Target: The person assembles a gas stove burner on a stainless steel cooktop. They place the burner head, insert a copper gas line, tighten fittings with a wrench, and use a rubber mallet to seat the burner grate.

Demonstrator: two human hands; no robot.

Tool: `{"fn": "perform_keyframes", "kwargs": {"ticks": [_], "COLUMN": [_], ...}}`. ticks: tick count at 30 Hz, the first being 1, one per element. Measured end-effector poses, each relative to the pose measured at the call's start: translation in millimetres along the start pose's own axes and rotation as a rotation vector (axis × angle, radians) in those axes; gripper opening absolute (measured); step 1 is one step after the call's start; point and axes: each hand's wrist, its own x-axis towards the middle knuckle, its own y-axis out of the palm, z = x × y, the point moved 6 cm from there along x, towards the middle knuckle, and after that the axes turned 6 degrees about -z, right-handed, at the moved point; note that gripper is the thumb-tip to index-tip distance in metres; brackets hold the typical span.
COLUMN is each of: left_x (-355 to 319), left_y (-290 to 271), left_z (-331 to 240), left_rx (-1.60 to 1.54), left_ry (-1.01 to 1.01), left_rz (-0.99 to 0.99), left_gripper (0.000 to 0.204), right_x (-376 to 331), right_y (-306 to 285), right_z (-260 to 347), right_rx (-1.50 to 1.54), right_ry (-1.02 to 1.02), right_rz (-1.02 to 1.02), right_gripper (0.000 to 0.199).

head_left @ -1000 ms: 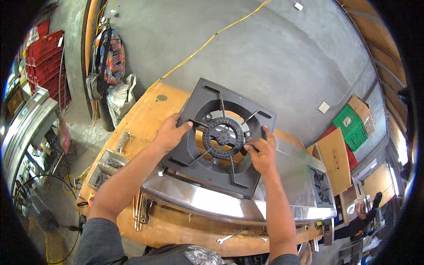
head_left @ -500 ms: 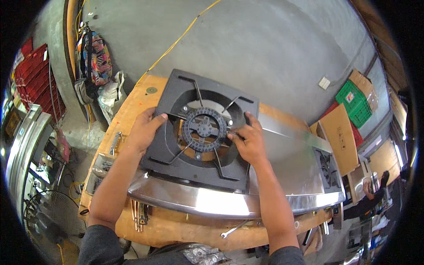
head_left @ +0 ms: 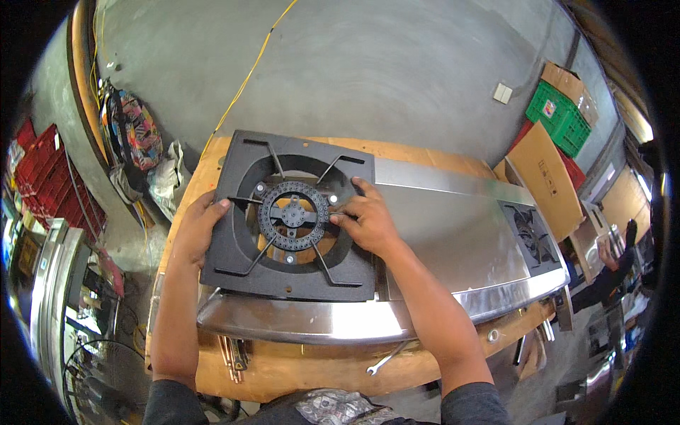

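Note:
A square black pan support (head_left: 319, 285) with several thin prongs lies over the left end of a stainless-steel stove top (head_left: 453, 230). Inside its round opening sits a dark ring burner (head_left: 292, 246) with a smaller hub at its centre. My left hand (head_left: 196, 230) grips the support's left edge, thumb on top and fingers hidden beneath. Over its right side my right hand (head_left: 372, 223) is closed; one finger rests on the rim of the opening. Thumb and fingertips pinch beside the burner ring, apparently on the right prong, which they mostly cover.
A second black burner grate (head_left: 528, 237) is fitted at the stove's right end. An open-ended wrench (head_left: 386, 360) and copper-coloured tubes (head_left: 228, 358) lie along the wooden table's (head_left: 297, 368) front. A cardboard box (head_left: 549, 180) and green crate (head_left: 559, 117) stand right, near another person's arm (head_left: 605, 251).
The whole view has swung, so the stove and pan support appear further left and straighter. Both hands keep their hold at about the same places on the support.

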Motion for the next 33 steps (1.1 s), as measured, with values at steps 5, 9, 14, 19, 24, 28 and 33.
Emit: {"fn": "perform_keyframes", "kwargs": {"ticks": [5,9,14,19,24,28,33], "left_x": [3,9,3,-8,4,19,10], "left_y": [10,9,10,3,-3,22,44], "left_z": [25,49,31,-61,-64,-6,43], "left_rx": [-0.074,0.014,0.652,1.036,0.757,0.973,1.282], "left_ry": [-0.041,-0.107,0.131,0.22,0.442,0.358,0.321], "left_rz": [0.073,0.07,0.159,-0.166,-0.159,0.154,0.213], "left_gripper": [0.056,0.062,0.065,0.045,0.049,0.085,0.109], "right_x": [-4,-12,-12,-19,-15,-26,-16], "right_y": [4,7,13,18,9,13,12], "right_z": [-17,-30,-32,-45,-41,-35,-30], "right_rx": [-0.014,0.012,0.025,-0.012,-0.06,-0.166,-0.278], "right_ry": [0.035,0.102,0.094,0.104,0.122,0.0,0.097], "right_rz": [0.097,0.19,0.227,0.261,0.346,0.23,0.446], "right_gripper": [0.023,0.02,0.026,0.028,0.03,0.029,0.031]}}
